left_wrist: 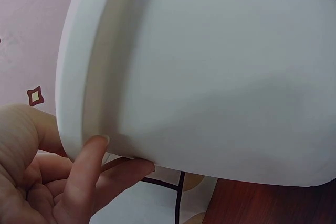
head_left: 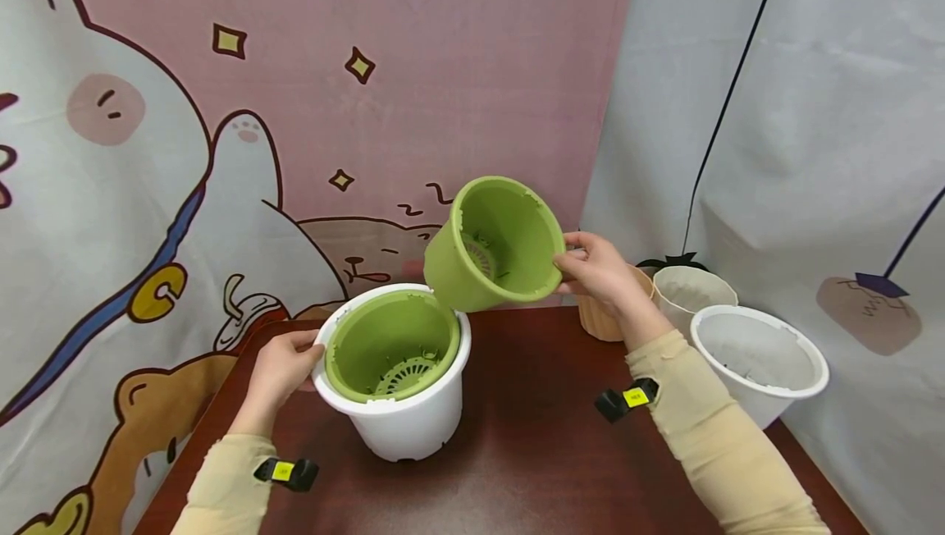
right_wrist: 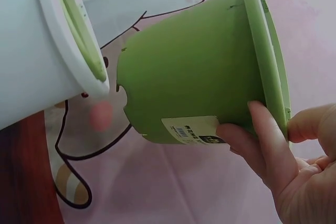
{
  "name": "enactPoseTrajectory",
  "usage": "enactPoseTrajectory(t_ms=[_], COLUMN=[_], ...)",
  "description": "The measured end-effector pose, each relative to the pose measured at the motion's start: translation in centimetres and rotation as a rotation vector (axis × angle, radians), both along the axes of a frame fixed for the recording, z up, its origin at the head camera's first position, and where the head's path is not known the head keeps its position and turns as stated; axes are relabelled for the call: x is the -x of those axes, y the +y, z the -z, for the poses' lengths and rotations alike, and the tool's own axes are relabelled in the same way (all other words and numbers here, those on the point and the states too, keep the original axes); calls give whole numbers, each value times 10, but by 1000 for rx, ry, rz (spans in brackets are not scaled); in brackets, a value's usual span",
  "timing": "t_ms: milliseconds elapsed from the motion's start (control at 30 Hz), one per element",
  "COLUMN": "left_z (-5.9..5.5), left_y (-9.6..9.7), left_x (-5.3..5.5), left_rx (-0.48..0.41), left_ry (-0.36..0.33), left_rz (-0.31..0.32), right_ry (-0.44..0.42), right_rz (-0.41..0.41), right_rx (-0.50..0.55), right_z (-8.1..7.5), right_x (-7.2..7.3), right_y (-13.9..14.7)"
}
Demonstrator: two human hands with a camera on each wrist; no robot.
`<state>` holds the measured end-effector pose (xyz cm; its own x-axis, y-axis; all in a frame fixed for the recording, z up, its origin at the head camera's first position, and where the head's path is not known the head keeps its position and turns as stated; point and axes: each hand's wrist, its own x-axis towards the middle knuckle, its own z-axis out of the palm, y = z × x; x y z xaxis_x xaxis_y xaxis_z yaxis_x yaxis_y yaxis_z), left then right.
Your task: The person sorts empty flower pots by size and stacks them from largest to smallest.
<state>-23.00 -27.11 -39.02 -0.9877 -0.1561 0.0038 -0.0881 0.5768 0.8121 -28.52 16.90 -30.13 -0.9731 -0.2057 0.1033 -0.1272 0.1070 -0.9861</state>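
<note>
Green plastic is what I see lifted in the head view: the raised green pot (head_left: 513, 231) hangs above the dark red table (head_left: 535, 412), tilted, with its mouth facing back toward the camera. I can make out the right hand (head_left: 600, 271) pinching that pot's rim on its right side, thumb over the edge and fingers curled against the outer wall. From the right wrist I also get a printed label (right_wrist: 186, 129) near those fingertips, its small print too fine for me to read.

Lower and to the left, the white pot (head_left: 417, 430) stands on the table, with the nested green pot (head_left: 369, 346) sitting inside it, slotted base showing. My left wrist feed shows the left hand (head_left: 283, 367) nipping the white rim, fingers bent underneath it; whether the white pot's base rests quite flat, I cannot tell from here. Between the raised pot's base and the white rim, the right wrist view shows a narrow gap, so they are near but apart.

Over on the right of the table I find a tan pot (head_left: 600, 323), a cream pot (head_left: 690, 289) and a second white pot (head_left: 768, 346), standing close together, partly behind the right sleeve (head_left: 716, 428).
</note>
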Motion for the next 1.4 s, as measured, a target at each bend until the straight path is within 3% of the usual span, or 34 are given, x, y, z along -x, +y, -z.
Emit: enactPoseTrajectory(t_ms=[600,833,1400], left_z=[0,-2,-1], left_y=[0,0,-1], left_x=[-1,-2,1], left_rx=[14,14,8], left_ry=[12,0,-7], left_rz=[1,0,1], right_ry=[50,16,-11], right_rz=[-98,-163,-183], right_rx=[4,15,-19], right_z=[-5,-3,3], right_x=[-8,-11,-10], right_y=[-38,-50,-75])
